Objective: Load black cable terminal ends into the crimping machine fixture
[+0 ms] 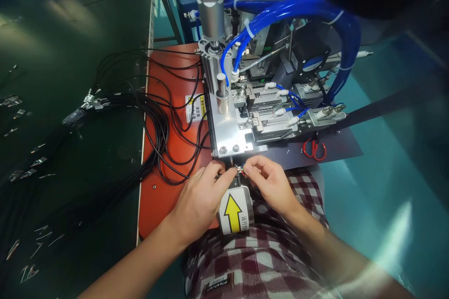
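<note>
Above shirt (266,252), left hand (199,201), right hand (271,182) pinch wire (240,168).

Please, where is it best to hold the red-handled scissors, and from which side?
Probably the two red loops of the small red-handled scissors, from the front, the person's own side. The loops lie on the dark mat facing the person; the blades point away toward the metal machine. The right hand, pinching thin coloured wires, is nearer.

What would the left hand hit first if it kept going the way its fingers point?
Most likely the small wire ends pinched between the left hand and right hand, then the right fingertips. The machine's metal plate sits just above that line; depth is unclear.
</note>
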Available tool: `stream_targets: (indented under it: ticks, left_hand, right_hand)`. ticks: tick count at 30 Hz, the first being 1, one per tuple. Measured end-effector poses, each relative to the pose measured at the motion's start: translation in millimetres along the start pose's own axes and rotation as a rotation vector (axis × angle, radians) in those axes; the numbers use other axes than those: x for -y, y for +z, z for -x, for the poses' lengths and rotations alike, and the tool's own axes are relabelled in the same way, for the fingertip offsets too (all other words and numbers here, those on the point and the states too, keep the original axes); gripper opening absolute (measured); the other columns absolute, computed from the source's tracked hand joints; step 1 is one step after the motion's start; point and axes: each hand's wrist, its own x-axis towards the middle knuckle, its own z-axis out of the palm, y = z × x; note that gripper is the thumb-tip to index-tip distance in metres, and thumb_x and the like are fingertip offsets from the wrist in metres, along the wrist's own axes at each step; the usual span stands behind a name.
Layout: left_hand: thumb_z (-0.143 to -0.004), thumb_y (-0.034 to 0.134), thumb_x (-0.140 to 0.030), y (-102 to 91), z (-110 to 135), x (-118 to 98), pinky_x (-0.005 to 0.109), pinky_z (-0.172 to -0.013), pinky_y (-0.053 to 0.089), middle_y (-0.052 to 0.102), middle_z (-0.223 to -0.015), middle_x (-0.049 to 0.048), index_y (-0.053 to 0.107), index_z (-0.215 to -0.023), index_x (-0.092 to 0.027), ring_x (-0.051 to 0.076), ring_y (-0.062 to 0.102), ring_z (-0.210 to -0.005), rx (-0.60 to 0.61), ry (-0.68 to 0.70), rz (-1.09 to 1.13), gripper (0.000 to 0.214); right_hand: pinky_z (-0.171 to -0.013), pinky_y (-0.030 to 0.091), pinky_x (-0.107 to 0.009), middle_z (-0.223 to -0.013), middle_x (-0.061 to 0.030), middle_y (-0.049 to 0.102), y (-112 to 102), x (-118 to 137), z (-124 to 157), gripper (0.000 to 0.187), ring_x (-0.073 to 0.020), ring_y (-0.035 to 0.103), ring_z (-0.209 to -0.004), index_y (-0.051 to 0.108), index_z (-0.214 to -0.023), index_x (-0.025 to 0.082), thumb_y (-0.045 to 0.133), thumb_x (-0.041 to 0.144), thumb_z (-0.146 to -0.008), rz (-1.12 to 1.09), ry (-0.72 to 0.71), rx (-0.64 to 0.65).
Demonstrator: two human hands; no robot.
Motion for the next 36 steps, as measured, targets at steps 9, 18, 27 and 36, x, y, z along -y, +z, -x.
stream_targets:
  ticks: [9, 18, 27, 36]
  left_hand:
    - [-0.09, 0.043, -0.01, 1.4, 1.1, -0.2, 0.032, -0.062, 0.055, 0.058, -0.086, 0.0098, 0.06, -0.115, -0.01, 0.021, 0.059, -0.074, 0.032, -0.011, 0.001, 0.03]
    - [-0.09, 0.039, -0.008, -0.1, 1.1, -1.3, 0.03, -0.06, 0.054, 0.057, -0.085, 0.0088, 0.06, -0.113, -0.011, 0.019, 0.058, -0.072, 0.038, -0.021, -0.018, 0.031]
    - [-0.089, 0.041, -0.007, 0.6, 0.7, 0.3, 0.032, -0.062, 0.054, 0.057, -0.087, 0.0102, 0.06, -0.113, -0.01, 0.021, 0.059, -0.075, 0.044, -0.022, 0.022, 0.031]
    - [-0.088, 0.042, -0.007, -1.2, -0.8, -3.0, 0.031, -0.061, 0.053, 0.058, -0.086, 0.0093, 0.06, -0.111, -0.01, 0.02, 0.059, -0.073, 0.07, -0.027, -0.04, 0.03]
  right_hand:
    - [-0.05, 0.035, -0.025, -0.061, 0.0047, 0.047, 3.0, 1.4, 2.7, 0.025, -0.011, 0.041, -0.052, 0.054, -0.074, 0.019, 0.064, 0.041, -0.081, -0.09, 0.062, 0.015]
    - [-0.05, 0.036, -0.026, -0.059, 0.0043, 0.047, 1.5, 0.8, 0.9, 0.024, -0.0121, 0.042, -0.053, 0.054, -0.073, 0.02, 0.062, 0.041, -0.082, -0.032, 0.035, 0.009]
    - [-0.052, 0.036, -0.026, -0.065, 0.0027, 0.051, -0.6, 1.7, 1.1, 0.022, -0.0129, 0.044, -0.056, 0.054, -0.075, 0.02, 0.059, 0.039, -0.084, 0.074, 0.002, 0.007]
    - [-0.05, 0.036, -0.026, -0.061, 0.0041, 0.048, -0.7, 3.2, -1.3, 0.023, -0.0123, 0.043, -0.052, 0.054, -0.073, 0.021, 0.062, 0.042, -0.079, 0.007, 0.058, 0.021]
